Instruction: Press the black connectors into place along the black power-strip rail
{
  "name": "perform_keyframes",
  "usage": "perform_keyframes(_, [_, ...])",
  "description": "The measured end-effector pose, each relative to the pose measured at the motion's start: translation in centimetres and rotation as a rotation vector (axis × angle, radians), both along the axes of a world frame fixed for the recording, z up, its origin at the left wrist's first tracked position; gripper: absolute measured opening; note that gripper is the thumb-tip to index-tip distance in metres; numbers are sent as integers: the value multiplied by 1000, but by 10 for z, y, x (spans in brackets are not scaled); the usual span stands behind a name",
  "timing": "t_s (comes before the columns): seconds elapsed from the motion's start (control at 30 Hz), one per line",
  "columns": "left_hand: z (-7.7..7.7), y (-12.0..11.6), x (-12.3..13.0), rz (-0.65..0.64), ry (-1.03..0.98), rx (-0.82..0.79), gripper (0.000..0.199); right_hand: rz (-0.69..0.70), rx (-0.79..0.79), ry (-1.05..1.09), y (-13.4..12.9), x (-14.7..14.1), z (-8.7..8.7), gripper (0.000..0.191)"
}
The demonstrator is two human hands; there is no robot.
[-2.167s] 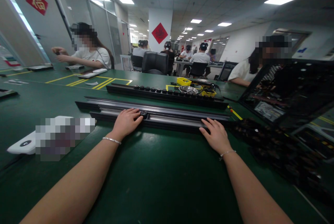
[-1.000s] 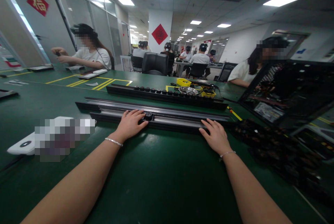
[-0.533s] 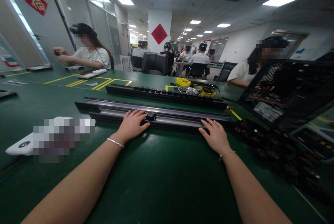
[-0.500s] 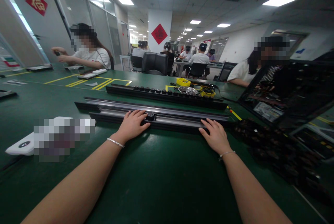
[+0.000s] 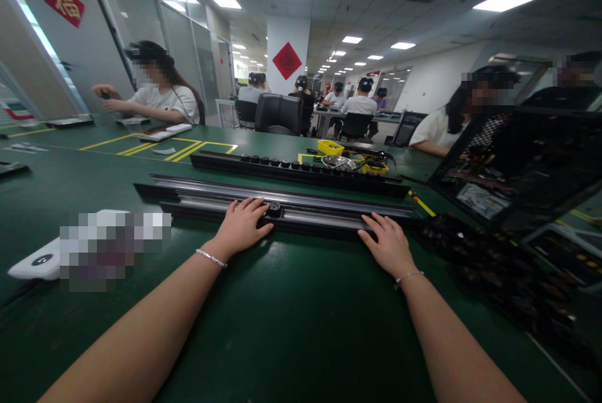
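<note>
My left hand lies palm down across the nearest long black rail, fingers stretched out. Its fingertips are just left of a small black block that sits in the rail's channel; whether they touch it I cannot tell. Farther right, my right hand rests on the same rail, with fingers spread over its top and the thumb at the near side. A second black rail with a shiny channel lies right behind. Beyond it is a third rail bearing a row of small black blocks.
A white device, partly blurred out, lies at left on the green table. To the right are a heap of dark parts and a tilted black-framed panel. A yellow bin and metal dish stand behind. Co-workers sit around.
My left hand and the small block have shifted slightly to the right along the rail. My right hand has stayed in place. Another person has come into view at far right.
</note>
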State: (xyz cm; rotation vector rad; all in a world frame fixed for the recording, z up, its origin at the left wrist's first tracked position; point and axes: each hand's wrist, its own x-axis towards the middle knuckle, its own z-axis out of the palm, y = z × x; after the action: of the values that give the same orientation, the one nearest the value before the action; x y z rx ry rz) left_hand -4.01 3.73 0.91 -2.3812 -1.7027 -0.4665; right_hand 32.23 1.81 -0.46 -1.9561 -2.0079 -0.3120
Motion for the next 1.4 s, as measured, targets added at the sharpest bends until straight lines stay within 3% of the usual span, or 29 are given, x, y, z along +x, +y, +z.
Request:
perform_keyframes(0.93, [-6, -8, 20, 14, 37, 10, 63, -4, -17, -8, -1, -1, 2, 58])
perform_keyframes(1.4, [-7, -8, 19, 0, 56, 34, 56, -13, -10, -1, -2, -2, 1, 56])
